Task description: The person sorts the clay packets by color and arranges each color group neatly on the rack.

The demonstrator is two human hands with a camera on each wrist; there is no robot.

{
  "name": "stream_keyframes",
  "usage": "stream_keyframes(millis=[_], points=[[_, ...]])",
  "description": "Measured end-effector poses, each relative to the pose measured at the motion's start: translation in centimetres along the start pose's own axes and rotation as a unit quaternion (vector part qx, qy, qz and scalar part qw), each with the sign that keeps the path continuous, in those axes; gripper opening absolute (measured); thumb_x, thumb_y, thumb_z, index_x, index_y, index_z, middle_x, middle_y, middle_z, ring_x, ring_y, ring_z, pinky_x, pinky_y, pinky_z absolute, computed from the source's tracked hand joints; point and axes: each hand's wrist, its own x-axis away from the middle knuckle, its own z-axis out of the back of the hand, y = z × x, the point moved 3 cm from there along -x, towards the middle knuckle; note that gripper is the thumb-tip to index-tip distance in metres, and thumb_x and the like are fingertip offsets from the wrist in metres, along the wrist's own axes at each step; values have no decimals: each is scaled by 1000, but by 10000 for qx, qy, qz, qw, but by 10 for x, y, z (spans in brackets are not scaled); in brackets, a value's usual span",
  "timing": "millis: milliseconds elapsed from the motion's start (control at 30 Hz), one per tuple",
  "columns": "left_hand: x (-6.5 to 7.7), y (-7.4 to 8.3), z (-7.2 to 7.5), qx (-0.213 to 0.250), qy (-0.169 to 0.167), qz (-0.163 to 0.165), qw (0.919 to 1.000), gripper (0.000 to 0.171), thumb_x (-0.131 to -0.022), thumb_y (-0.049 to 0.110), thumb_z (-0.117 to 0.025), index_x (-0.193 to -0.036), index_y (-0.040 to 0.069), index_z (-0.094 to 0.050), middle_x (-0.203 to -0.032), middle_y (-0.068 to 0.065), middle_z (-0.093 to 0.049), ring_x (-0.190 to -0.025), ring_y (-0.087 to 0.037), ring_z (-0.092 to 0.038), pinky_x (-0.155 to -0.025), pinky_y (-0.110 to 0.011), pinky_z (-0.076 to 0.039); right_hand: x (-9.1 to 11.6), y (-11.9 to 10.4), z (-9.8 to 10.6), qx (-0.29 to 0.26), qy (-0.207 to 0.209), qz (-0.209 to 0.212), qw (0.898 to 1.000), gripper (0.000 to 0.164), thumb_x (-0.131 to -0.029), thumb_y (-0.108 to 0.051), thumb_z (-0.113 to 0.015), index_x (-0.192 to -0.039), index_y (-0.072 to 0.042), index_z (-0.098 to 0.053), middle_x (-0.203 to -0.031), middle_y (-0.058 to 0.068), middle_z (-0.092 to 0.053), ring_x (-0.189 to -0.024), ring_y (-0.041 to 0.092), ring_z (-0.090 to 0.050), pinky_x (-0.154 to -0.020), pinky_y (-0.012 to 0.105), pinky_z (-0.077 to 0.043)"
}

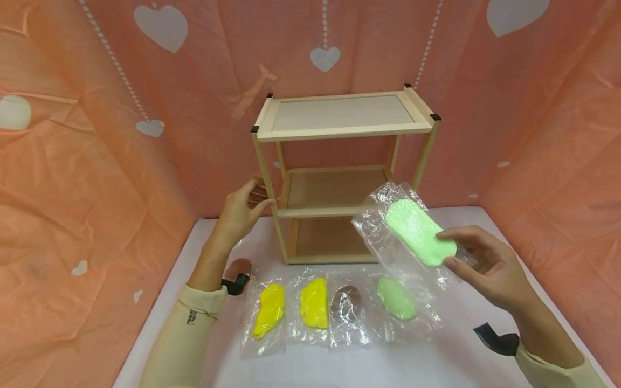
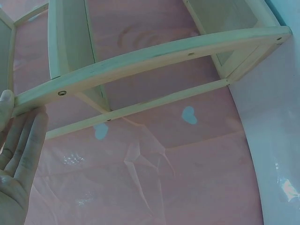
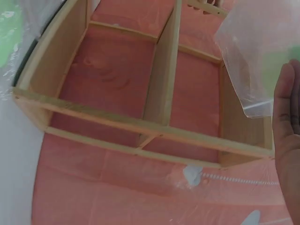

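A three-tier wooden shelf stands at the back of the white table. My left hand holds its left front post; in the left wrist view the thumb lies on one side of the post and the fingers on the other. In front of the shelf's right side, my right hand pinches a clear plastic bag with a light green clay slab between thumb and fingers. The bag hangs raised and tilted, overlapping the right end of the middle tier in the head view.
Along the table front lie clear bags with yellow clay, more yellow clay, brown clay and pale green clay. Another brown piece lies by the left wrist. Pink cloth with hearts surrounds the table.
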Motion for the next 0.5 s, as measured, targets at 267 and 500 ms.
stream_keyframes(millis=[267, 500], points=[[1, 1, 0, -12, -44, 42, 10000, 38, -99, 7, -78, -133, -2, -62, -117, -21, -75, -109, -37, -73, -98, -53, -61, -25, -4, -11, -332, -110, 296, 9990, 47, -82, 30, -69, -127, 19, -62, -128, 11, -72, -97, 14, -69, -70, 14, -59], [1, 2, 1, -21, -53, 52, 10000, 37, -99, 7, -77, -132, -2, -62, -116, -20, -75, -108, -37, -73, -98, -53, -61, -50, -12, -20, -360, -196, 689, 9968, 38, -93, 10, -77, -126, 20, -61, -129, 11, -72, -107, 16, -71, -88, 18, -60]])
